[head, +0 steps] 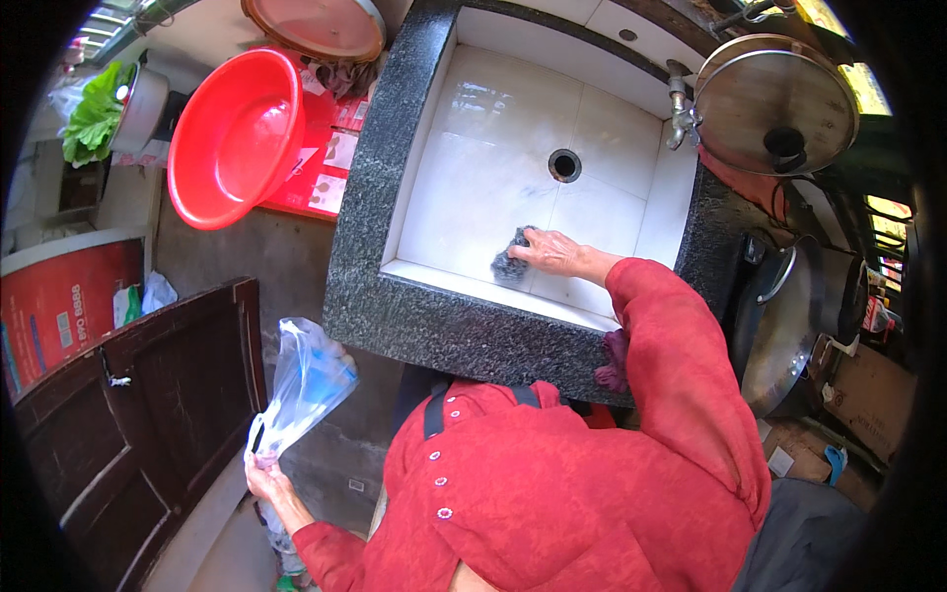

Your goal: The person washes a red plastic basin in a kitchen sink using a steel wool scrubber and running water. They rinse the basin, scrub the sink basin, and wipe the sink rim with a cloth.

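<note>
My left hand [268,477] grips the gathered top of a clear plastic bag [314,374] off to the left of the sink. Something blue and whitish shows through the plastic, but I cannot tell what it is. Inside the white-tiled sink [481,177], my right hand [551,251] holds a dark grey scouring pad [512,259] against the tile near the front wall. A round drain hole [564,166] lies a little beyond that hand. Dark speckled stone [444,318] forms the sink's rim.
A red plastic basin [237,140] rests on a red surface left of the sink. A metal tap [678,111] and a pot lid [773,111] are at the back right. A wok [784,340] stands at right. Dark wooden door panels [185,370] stand at left; a purple cloth [612,361] hangs over the front rim.
</note>
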Demonstrator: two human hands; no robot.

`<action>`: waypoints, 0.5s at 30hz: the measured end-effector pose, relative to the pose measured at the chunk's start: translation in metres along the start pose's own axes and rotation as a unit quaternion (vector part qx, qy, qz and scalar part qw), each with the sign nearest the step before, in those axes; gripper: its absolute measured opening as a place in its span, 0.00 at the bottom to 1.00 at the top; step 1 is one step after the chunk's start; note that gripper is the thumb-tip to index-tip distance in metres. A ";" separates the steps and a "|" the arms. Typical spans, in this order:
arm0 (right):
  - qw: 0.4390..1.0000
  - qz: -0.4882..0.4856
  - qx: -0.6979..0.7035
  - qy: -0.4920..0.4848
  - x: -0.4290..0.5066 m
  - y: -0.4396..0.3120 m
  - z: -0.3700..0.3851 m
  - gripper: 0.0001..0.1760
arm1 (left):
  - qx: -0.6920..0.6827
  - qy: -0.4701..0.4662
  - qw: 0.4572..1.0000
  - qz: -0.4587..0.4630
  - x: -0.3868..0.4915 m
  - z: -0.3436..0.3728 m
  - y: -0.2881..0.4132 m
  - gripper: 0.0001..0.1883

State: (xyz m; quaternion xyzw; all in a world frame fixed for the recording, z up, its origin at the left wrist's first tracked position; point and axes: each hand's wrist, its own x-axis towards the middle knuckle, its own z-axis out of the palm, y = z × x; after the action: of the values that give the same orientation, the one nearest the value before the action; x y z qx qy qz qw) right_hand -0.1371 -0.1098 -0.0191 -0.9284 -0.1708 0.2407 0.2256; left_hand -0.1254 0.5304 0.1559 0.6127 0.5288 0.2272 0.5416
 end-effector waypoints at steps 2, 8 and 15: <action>0.995 0.038 0.086 0.037 0.014 -0.022 0.001 0.19 | 0.016 0.001 1.000 -0.014 -0.004 -0.001 0.000 0.11; 0.964 0.000 0.258 0.061 0.112 -0.073 0.015 0.20 | 0.033 0.025 0.999 -0.006 -0.008 -0.012 0.010 0.13; 0.959 0.092 0.028 0.266 0.159 -0.031 0.027 0.08 | -0.009 -0.005 1.000 0.000 0.003 -0.040 0.008 0.13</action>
State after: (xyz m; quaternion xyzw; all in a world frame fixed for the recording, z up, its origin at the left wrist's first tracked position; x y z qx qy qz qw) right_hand -0.0261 -0.0068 -0.0833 -0.9640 -0.0115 0.0094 0.2656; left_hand -0.1554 0.5512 0.1743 0.6087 0.5241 0.2294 0.5498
